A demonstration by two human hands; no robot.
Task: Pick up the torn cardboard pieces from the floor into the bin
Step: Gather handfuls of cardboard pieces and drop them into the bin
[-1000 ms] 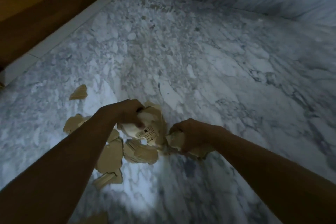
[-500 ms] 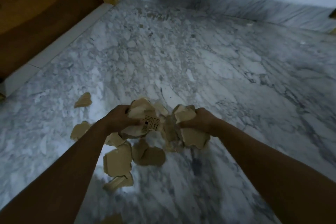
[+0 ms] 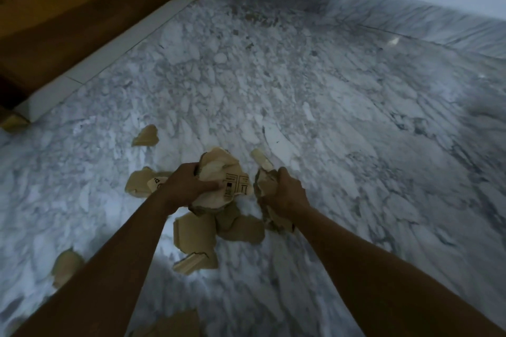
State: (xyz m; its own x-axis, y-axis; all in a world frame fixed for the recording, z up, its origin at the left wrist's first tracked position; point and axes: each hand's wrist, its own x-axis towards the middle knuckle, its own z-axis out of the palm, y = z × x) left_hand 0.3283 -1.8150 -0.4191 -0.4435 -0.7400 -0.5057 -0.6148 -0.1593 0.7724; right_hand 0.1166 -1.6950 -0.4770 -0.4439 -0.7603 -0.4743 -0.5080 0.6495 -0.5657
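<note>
Left hand (image 3: pixel 189 186) clutches printed cardboard wad (image 3: pixel 219 172), right hand (image 3: pixel 284 194) grips smaller wad (image 3: pixel 264 186), both low over floor (image 3: pixel 328 117). Loose pieces (image 3: pixel 194 232) lie beneath. Risk: overfull grips shed scraps during carry (bin not in view); outlying pieces easily missed.

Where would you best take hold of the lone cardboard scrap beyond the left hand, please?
Pinch the lone scrap by its near edge, coming from above: it lies flat on the marble floor, apart from the pile, so that edge is open. The left hand and right hand are already full.
</note>
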